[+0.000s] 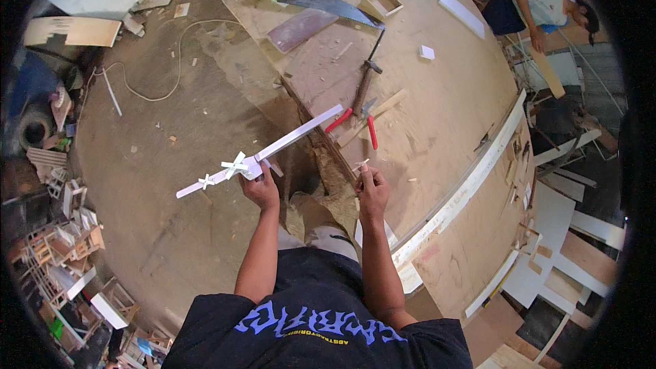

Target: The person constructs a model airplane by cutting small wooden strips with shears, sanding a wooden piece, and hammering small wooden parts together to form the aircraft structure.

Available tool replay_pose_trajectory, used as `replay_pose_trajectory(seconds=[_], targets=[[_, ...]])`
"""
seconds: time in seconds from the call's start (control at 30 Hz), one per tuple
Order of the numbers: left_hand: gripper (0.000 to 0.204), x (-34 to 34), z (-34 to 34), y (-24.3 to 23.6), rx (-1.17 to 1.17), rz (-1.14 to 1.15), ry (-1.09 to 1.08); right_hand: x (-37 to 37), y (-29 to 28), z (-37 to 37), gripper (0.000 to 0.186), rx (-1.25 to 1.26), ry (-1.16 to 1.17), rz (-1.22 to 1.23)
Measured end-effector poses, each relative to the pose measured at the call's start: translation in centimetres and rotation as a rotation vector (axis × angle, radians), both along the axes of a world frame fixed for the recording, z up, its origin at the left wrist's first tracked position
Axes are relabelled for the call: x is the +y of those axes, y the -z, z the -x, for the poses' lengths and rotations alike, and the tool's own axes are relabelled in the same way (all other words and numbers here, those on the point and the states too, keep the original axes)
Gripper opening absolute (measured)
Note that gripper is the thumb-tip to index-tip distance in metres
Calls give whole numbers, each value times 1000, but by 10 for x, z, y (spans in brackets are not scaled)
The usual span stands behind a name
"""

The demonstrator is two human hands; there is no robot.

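Observation:
My left hand (263, 190) is closed around the middle of a white wooden model shaped like an airplane (297, 133). Its long wing points up to the right, and two small white crosses like propellers (236, 164) sit on its left part. Over the edge of the wooden worktable (437, 123), my right hand (372, 191) pinches a small, pale cross-shaped wooden piece (362, 163) between thumb and fingertips. The two hands are apart. Just beyond the right hand lie red-handled pliers (372, 133) and a thin wooden strip (383, 111).
A green-handled handsaw (328, 5), a brown-handled tool with a dark shaft (363, 89) and a small wooden box (381, 4) lie farther back. A long white strip (471, 178) crosses the right side. Another person (547, 10) holds a board at far right. Scraps (68, 246) are piled lower left.

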State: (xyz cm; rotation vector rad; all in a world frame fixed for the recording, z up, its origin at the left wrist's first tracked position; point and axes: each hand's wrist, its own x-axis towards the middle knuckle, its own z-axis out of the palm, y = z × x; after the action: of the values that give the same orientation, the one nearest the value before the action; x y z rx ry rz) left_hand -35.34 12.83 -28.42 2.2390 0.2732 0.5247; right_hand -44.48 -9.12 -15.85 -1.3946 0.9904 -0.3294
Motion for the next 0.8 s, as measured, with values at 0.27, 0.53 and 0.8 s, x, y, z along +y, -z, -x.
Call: replay_pose_trajectory(seconds=[0.27, 0.53, 0.8], targets=[[31, 16, 4, -36, 78, 219, -123, -33, 17, -20, 29, -100, -21, -54], [28, 80, -30, -110, -36, -47, -52, -55, 37, -90, 26, -51, -72, 479], [25, 69, -132, -195, -148, -41, 86, -71, 77, -198, 33, 497, -141, 732]])
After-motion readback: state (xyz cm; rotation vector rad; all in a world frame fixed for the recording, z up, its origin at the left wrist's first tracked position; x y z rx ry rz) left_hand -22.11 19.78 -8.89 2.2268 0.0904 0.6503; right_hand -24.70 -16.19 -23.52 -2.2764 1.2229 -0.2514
